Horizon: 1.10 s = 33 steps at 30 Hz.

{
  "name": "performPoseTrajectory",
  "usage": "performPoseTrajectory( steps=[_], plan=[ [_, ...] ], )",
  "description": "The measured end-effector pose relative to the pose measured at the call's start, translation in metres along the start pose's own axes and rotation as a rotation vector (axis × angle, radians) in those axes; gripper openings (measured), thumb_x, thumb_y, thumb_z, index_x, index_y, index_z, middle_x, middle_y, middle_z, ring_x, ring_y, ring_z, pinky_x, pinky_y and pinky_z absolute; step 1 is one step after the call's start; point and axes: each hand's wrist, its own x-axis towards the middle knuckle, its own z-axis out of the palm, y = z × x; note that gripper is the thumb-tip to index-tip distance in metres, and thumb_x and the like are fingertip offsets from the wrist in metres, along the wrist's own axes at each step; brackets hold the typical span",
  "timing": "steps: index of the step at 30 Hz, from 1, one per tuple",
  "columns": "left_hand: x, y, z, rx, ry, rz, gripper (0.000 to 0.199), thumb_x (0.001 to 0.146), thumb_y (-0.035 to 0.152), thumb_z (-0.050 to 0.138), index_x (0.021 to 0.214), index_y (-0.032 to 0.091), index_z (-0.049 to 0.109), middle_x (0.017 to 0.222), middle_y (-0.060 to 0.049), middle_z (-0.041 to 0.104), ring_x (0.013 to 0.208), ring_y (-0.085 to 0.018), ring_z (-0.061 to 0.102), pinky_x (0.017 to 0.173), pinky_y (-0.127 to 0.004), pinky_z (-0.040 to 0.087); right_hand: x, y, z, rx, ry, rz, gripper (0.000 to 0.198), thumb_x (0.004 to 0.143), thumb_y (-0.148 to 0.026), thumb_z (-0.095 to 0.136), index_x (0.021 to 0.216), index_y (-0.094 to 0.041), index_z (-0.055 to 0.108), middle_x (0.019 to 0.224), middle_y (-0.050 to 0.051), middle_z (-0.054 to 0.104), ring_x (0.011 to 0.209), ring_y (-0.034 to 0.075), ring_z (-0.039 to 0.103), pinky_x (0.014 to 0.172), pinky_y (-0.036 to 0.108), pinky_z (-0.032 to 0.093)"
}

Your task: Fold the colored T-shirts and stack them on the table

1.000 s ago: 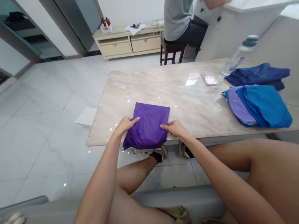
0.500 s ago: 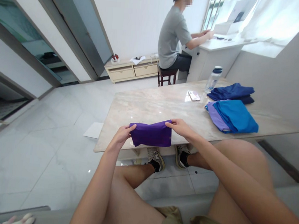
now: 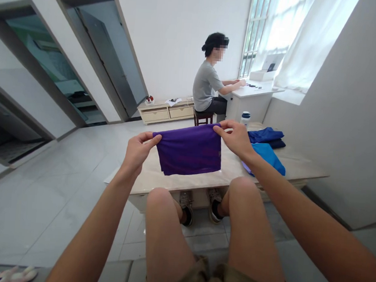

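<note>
A folded piece of purple cloth [image 3: 190, 152] hangs by its top edge between my two hands, above the table. My left hand [image 3: 138, 150] pinches its top left corner between thumb and fingers. At the top right corner, my right hand [image 3: 235, 138] grips it the same way. The cloth's lower edge hangs free in front of the marble-look table [image 3: 146, 179]. Beyond my right hand lie a bright blue folded cloth [image 3: 269, 158], with some lilac cloth under it, and a dark blue cloth [image 3: 265, 135].
A bottle [image 3: 245, 118] stands behind the folded cloths. Farther back a person [image 3: 207, 88] sits on a stool at a white desk [image 3: 252, 91]. A low cabinet [image 3: 164, 113] stands along the wall. My knees are close to the table's near edge.
Both hands have lifted the purple cloth up and closer, and it now hangs more spread out. My view has tilted up, and my knees have drawn together.
</note>
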Motion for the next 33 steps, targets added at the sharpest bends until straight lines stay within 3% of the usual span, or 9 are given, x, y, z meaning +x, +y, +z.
performPoseTrajectory(
  steps=[2, 5, 11, 16, 22, 25, 28, 31, 33],
  plan=[
    [-0.002, -0.003, 0.009, -0.06, -0.005, 0.029, 0.051, 0.063, 0.06, 0.1, 0.077, 0.019, 0.072, 0.095, -0.006, 0.078, 0.094, -0.02, 0.069, 0.094, -0.033, 0.054, 0.0, 0.003, -0.004, 0.016, -0.01, -0.033, 0.043, 0.09, -0.064, 0.079, 0.092, -0.021, 0.078, 0.107, 0.011, 0.082, 0.103, 0.028, 0.075, 0.096, 0.044, 0.061],
    [-0.004, -0.017, 0.023, -0.09, -0.021, -0.035, 0.059, 0.064, 0.066, 0.097, 0.078, 0.022, 0.061, 0.081, -0.001, 0.07, 0.078, -0.016, 0.064, 0.079, -0.03, 0.055, -0.003, 0.016, -0.004, 0.074, -0.062, 0.014, 0.051, 0.09, -0.074, 0.074, 0.091, -0.023, 0.071, 0.093, 0.007, 0.08, 0.091, 0.025, 0.074, 0.091, 0.041, 0.062],
    [-0.013, -0.067, 0.05, 0.029, 0.044, -0.104, 0.062, 0.071, 0.074, 0.088, 0.084, 0.024, 0.053, 0.08, 0.001, 0.066, 0.072, -0.016, 0.065, 0.061, -0.027, 0.056, -0.018, 0.066, 0.011, 0.053, -0.042, 0.143, 0.059, 0.092, -0.083, 0.065, 0.097, -0.025, 0.065, 0.095, 0.008, 0.076, 0.093, 0.026, 0.073, 0.079, 0.036, 0.061],
    [-0.017, -0.133, 0.067, 0.052, 0.065, -0.235, 0.06, 0.073, 0.074, 0.087, 0.084, 0.023, 0.056, 0.081, 0.0, 0.068, 0.068, -0.015, 0.063, 0.051, -0.024, 0.052, -0.03, 0.121, 0.032, -0.018, -0.022, 0.235, 0.055, 0.093, -0.079, 0.066, 0.095, -0.024, 0.065, 0.095, 0.01, 0.077, 0.094, 0.028, 0.074, 0.071, 0.035, 0.058],
    [-0.012, -0.238, 0.087, 0.054, 0.064, -0.51, 0.067, 0.066, 0.077, 0.089, 0.084, 0.022, 0.056, 0.076, 0.001, 0.067, 0.061, -0.013, 0.058, 0.049, -0.024, 0.048, -0.041, 0.213, 0.077, -0.143, -0.129, 0.395, 0.04, 0.097, -0.064, 0.066, 0.091, -0.024, 0.064, 0.09, 0.01, 0.079, 0.092, 0.03, 0.075, 0.079, 0.04, 0.057],
    [-0.003, -0.297, 0.094, 0.085, 0.05, -0.619, 0.066, 0.066, 0.077, 0.088, 0.085, 0.022, 0.057, 0.075, 0.0, 0.066, 0.062, -0.015, 0.06, 0.055, -0.026, 0.05, -0.044, 0.267, 0.106, -0.212, -0.224, 0.489, 0.028, 0.099, -0.051, 0.065, 0.09, -0.025, 0.062, 0.082, 0.008, 0.077, 0.082, 0.028, 0.073, 0.079, 0.04, 0.055],
    [0.014, -0.343, 0.095, 0.258, 0.064, -0.619, 0.052, 0.075, 0.065, 0.087, 0.085, 0.022, 0.058, 0.08, -0.004, 0.07, 0.077, -0.021, 0.069, 0.073, -0.032, 0.058, -0.039, 0.312, 0.128, -0.271, -0.287, 0.533, 0.019, 0.1, -0.042, 0.063, 0.097, -0.024, 0.064, 0.079, 0.006, 0.077, 0.075, 0.026, 0.071, 0.079, 0.039, 0.054],
    [0.03, -0.36, 0.093, 0.495, 0.077, -0.466, 0.032, 0.088, 0.046, 0.078, 0.102, 0.022, 0.063, 0.101, -0.01, 0.076, 0.097, -0.027, 0.074, 0.095, -0.041, 0.06, -0.029, 0.331, 0.135, -0.352, -0.274, 0.473, 0.022, 0.103, -0.037, 0.058, 0.113, -0.02, 0.068, 0.094, 0.01, 0.08, 0.083, 0.028, 0.074, 0.084, 0.041, 0.057],
    [0.035, -0.356, 0.098, 0.611, 0.011, -0.286, 0.03, 0.096, 0.04, 0.068, 0.12, 0.021, 0.065, 0.124, -0.015, 0.075, 0.116, -0.032, 0.073, 0.109, -0.048, 0.055, -0.027, 0.328, 0.134, -0.419, -0.284, 0.338, 0.031, 0.107, -0.036, 0.051, 0.126, -0.019, 0.069, 0.114, 0.015, 0.08, 0.101, 0.031, 0.076, 0.096, 0.046, 0.058]
  ],
)
